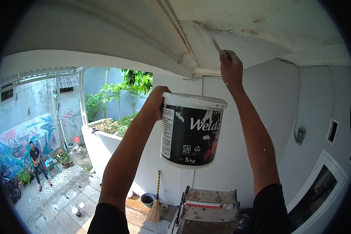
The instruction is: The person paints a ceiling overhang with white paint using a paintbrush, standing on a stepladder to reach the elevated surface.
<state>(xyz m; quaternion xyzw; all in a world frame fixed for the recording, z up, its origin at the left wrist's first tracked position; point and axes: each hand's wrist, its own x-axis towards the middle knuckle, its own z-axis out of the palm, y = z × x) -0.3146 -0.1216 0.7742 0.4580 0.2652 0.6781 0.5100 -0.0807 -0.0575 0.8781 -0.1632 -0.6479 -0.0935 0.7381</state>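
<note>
My left hand (156, 102) grips the rim of a black and white paint bucket (193, 134) marked 5 kg, raised in front of me. The bucket looks upright; its contents are hidden from this angle. Higher up, the fingers of my right hand (232, 68) are closed around the handle of a paintbrush (211, 39). Its white-coated bristle end reaches the ceiling (257, 46) beside a beam edge. Fresh-looking white paint covers the area near the brush, while stained, peeling patches show farther right.
Below me stands a paint-spattered stepladder (210, 213). A straw broom (155, 208) and a dark bucket (147, 199) rest by the wall. To the right is a white-framed door or window (316, 191). One person (36, 160) stands in the yard; a paint can (76, 211) sits on the paving.
</note>
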